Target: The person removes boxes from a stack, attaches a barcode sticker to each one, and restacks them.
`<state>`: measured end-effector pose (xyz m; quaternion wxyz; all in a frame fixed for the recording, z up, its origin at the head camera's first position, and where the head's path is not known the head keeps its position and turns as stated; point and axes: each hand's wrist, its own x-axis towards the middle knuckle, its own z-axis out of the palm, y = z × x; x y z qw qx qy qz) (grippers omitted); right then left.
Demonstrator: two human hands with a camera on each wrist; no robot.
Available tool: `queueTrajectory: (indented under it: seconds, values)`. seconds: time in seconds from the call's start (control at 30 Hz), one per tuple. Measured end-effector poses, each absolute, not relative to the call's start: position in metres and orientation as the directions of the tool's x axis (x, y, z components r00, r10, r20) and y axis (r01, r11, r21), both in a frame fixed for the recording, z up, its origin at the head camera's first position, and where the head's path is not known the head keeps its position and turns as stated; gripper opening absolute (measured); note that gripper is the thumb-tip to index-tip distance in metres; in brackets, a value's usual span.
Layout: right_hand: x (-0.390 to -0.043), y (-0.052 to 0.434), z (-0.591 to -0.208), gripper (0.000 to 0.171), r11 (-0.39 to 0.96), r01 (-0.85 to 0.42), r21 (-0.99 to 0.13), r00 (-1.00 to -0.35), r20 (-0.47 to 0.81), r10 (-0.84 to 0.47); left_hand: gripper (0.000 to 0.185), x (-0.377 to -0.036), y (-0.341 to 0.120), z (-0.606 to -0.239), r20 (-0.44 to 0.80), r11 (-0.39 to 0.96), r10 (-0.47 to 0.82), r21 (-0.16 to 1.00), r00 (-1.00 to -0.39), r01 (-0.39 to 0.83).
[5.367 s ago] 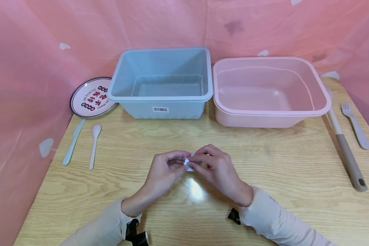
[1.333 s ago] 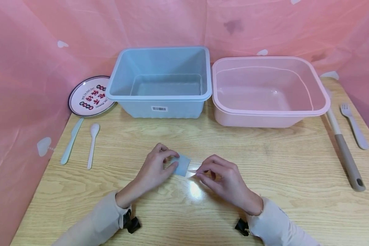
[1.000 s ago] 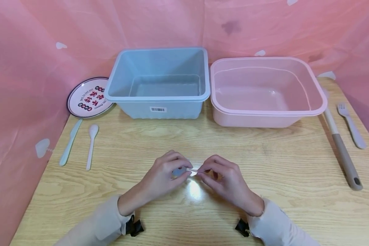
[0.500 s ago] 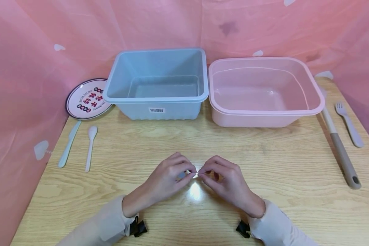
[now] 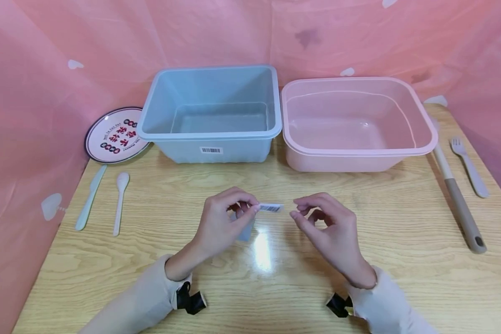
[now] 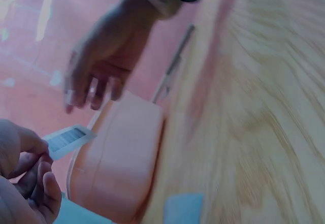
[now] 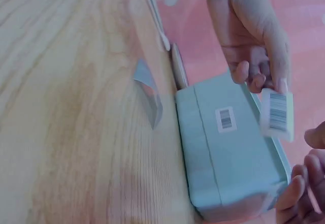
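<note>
My left hand (image 5: pixel 253 209) pinches one end of a small white barcode sticker (image 5: pixel 271 207) above the wooden table (image 5: pixel 359 260); the sticker points toward my right hand (image 5: pixel 295 208). That hand hovers a short way right of the sticker's free end, fingers loosely curled and holding nothing. A small pale blue backing paper (image 5: pixel 246 230) sits just under the left hand; whether it lies on the table I cannot tell. The left wrist view shows the barcode sticker (image 6: pixel 66 140) between the left fingertips (image 6: pixel 35 170). The right wrist view shows the sticker (image 7: pixel 277 113) and the backing paper (image 7: pixel 147 89) apart from each other.
A light blue tub (image 5: pixel 210 136) with a barcode label and a pink tub (image 5: pixel 359 150) stand side by side at the back. A printed plate (image 5: pixel 112 134), knife (image 5: pixel 89 199) and spoon (image 5: pixel 120 199) lie at the left. A long-handled utensil (image 5: pixel 459 204) and fork (image 5: pixel 467 167) lie at the right.
The hands were together pinching the paper half a second ago. Now they have parted: the left holds the peeled barcode sticker, the right has let go, and the blue backing has dropped below.
</note>
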<state>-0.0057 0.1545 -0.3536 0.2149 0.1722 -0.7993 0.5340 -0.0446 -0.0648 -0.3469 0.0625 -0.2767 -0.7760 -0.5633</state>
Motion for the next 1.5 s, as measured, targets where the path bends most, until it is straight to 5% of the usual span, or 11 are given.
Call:
queueTrajectory:
  seconds: [0.23, 0.67, 1.03, 1.5]
  values:
    - [-0.009, 0.156, -0.353, 0.019, 0.311, -0.309, -0.899, -0.945, 0.328, 0.009, 0.005, -0.049, -0.059, -0.341, 0.216, 0.082, 0.309, 0.964, -0.926, 0.252]
    - [-0.01, 0.166, -0.356, 0.004, 0.331, -0.243, -0.912, -0.956, 0.282, 0.077, 0.005, -0.057, -0.036, -0.346, 0.199, 0.134, 0.329, 0.958, -0.923, 0.255]
    - [-0.017, 0.205, -0.367, 0.004, 0.499, -0.269, -0.824, -0.905, 0.393, 0.16, 0.004, -0.078, 0.015, -0.355, 0.255, 0.226, 0.38, 0.907, -0.889, 0.356]
    - [-0.038, 0.243, -0.378, 0.005, 0.661, -0.32, -0.678, -0.795, 0.572, 0.202, 0.004, -0.095, 0.075, -0.366, 0.236, 0.265, 0.191, 0.922, -0.953, 0.282]
